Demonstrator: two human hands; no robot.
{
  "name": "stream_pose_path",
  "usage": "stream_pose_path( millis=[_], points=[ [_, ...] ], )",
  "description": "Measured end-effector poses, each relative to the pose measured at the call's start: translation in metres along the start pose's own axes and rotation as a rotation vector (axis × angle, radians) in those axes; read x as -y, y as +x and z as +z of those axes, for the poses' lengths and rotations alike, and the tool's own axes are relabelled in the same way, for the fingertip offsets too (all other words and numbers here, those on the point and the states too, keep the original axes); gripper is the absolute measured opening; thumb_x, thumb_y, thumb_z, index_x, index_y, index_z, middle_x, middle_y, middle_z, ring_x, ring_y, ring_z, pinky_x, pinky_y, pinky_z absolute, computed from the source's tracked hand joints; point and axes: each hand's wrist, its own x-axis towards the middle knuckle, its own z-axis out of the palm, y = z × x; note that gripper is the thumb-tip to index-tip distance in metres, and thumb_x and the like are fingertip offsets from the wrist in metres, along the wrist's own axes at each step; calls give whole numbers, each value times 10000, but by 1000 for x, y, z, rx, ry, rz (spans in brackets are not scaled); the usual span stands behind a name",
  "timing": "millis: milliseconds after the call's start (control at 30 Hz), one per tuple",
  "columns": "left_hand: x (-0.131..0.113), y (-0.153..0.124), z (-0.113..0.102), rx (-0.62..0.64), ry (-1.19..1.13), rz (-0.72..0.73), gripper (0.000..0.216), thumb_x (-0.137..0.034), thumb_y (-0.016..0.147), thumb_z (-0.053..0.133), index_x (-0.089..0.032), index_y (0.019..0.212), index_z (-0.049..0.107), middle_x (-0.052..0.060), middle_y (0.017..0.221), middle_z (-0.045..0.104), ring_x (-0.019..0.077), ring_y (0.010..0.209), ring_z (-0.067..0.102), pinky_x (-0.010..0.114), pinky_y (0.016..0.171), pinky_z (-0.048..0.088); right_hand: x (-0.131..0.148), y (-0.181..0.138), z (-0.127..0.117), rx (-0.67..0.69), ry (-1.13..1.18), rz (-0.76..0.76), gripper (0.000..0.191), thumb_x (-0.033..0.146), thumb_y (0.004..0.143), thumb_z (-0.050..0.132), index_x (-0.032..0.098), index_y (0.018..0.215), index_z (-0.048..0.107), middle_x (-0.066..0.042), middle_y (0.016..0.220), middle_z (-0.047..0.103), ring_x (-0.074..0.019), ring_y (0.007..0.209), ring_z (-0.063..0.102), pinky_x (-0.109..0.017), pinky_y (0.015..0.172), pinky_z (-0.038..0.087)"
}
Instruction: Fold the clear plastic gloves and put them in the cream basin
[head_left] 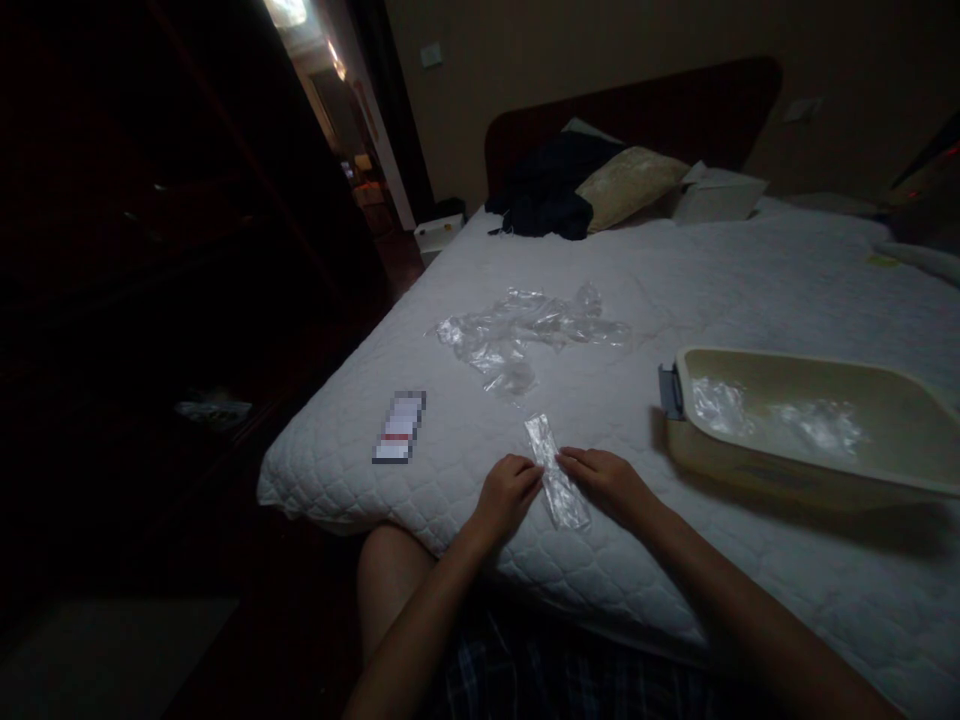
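A clear plastic bag, folded into a long narrow strip, lies on the quilted white bed cover in front of me. My left hand holds its left edge, thumb and fingers pinched together. On the opposite edge, my right hand has its fingertips closed on the strip, about level with the left. Just beyond the strip, several loose, crumpled clear plastic bags are spread over the cover.
To the right stands a cream plastic bin with a grey handle clip and clear plastic inside. A phone lies to the left, near the bed's edge. Dark cloth, a beige pillow and a white box sit by the headboard.
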Motion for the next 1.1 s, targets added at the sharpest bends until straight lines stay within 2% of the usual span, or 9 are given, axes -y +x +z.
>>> stream_pose_path(
  millis=[133, 333, 500, 700, 867, 1100],
  points=[
    [0, 1, 0, 13, -45, -47, 197, -239, 840, 461, -175, 936, 621, 65, 891, 592, 162, 847, 519, 315, 751, 445, 0, 1, -1, 11, 73, 12, 293, 181, 846, 428, 226, 1094, 577, -96, 1063, 630, -209, 869, 595, -375, 743, 465],
    [3, 9, 6, -15, -151, -226, 135, -198, 806, 494, -170, 815, 626, 28, 797, 585, 144, 797, 518, 272, 724, 430, 6, 4, -6, 6, 198, 79, 351, 135, 805, 429, 201, 1134, 531, -76, 1029, 629, -197, 894, 564, -366, 790, 445],
    [2, 12, 7, -6, -180, -250, 103, -192, 781, 521, -172, 787, 622, 16, 769, 587, 144, 778, 516, 264, 706, 414, 10, 8, -9, -2, 252, 152, 334, 228, 813, 459, 201, 1139, 529, -70, 997, 631, -196, 879, 559, -354, 777, 442],
    [-1, 12, 4, 6, -172, -269, 113, -183, 783, 501, -181, 772, 613, 14, 765, 582, 144, 783, 507, 263, 707, 399, 7, 10, -1, -17, 254, 199, 189, 255, 822, 470, 213, 914, 629, -58, 938, 630, -189, 876, 554, -336, 770, 437],
    [-7, 16, 2, 23, -124, -321, 250, -283, 837, 430, -178, 655, 566, 6, 681, 536, 133, 713, 486, 248, 646, 367, 8, 14, 3, -33, 263, 255, 212, 291, 849, 438, 203, 831, 630, -50, 878, 618, -174, 825, 552, -320, 752, 433],
    [-11, 24, 12, -47, -37, -482, 313, -343, 845, 399, -174, 629, 551, 4, 631, 530, 129, 642, 470, 247, 586, 318, 11, 19, 5, -51, 253, 360, 262, 328, 851, 406, 190, 709, 578, -27, 738, 582, -151, 697, 535, -272, 648, 413]
  ],
)
